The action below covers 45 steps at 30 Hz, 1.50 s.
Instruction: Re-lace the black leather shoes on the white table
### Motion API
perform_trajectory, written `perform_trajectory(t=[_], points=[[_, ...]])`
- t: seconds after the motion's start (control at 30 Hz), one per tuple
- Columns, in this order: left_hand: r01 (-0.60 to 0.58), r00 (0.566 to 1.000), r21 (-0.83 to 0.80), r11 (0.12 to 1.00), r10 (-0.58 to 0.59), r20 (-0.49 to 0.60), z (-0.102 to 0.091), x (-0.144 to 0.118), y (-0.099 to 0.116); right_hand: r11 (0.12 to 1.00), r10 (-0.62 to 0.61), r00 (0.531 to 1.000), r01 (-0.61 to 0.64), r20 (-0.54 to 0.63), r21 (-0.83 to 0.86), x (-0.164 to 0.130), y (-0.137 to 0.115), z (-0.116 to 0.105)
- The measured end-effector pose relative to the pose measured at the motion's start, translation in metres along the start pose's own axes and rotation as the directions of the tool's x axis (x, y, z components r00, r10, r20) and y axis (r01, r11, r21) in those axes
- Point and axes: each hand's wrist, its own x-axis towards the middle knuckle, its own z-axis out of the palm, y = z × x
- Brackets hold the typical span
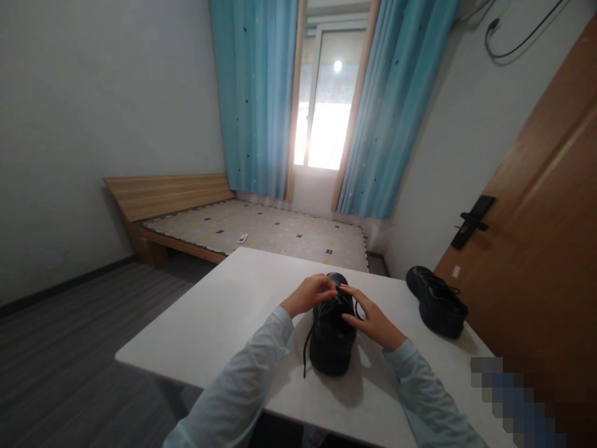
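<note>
A black lace-up shoe (331,339) stands on the white table (224,323), heel toward me, toe pointing away. My left hand (308,294) pinches a black lace (306,348) at the top of the shoe; the lace's loose end hangs down the shoe's left side. My right hand (370,317) rests against the shoe's right side, its fingertips on the laces near the tongue. Both fingertips meet over the lacing. Pale blue sleeves cover both forearms.
A second black shoe (437,302) lies at the table's far right, near the wooden door (541,249). Beyond the table stand a low wooden bed with a patterned mattress (261,230) and a window with blue curtains (254,93). Grey floor lies to the left.
</note>
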Motion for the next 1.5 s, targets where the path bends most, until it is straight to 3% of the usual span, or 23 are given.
perform_trajectory(t=[0.27,0.6,0.83,1.17,1.5], points=[[-0.041,0.992,0.022,0.999,0.043,-0.12,0.003,0.001,0.005,1.0,-0.002,1.0,0.001,0.01,0.011,0.0,-0.001,0.0],[0.023,0.999,-0.061,0.998,-0.022,0.026,0.0,-0.001,-0.002,1.0,0.016,1.0,-0.016,0.008,0.003,0.001,-0.001,0.0],[0.089,0.993,-0.091,0.992,-0.095,-0.066,0.006,0.0,0.007,1.0,0.004,1.0,-0.004,0.0,0.013,0.001,-0.002,0.0],[0.086,0.993,-0.17,0.982,-0.098,-0.064,0.007,0.0,0.01,1.0,0.01,1.0,-0.01,-0.001,0.01,0.002,-0.004,0.0],[0.077,0.997,-0.509,0.858,-0.082,0.013,0.004,0.0,0.004,0.999,0.024,1.0,-0.024,0.004,0.03,-0.001,-0.003,-0.001]])
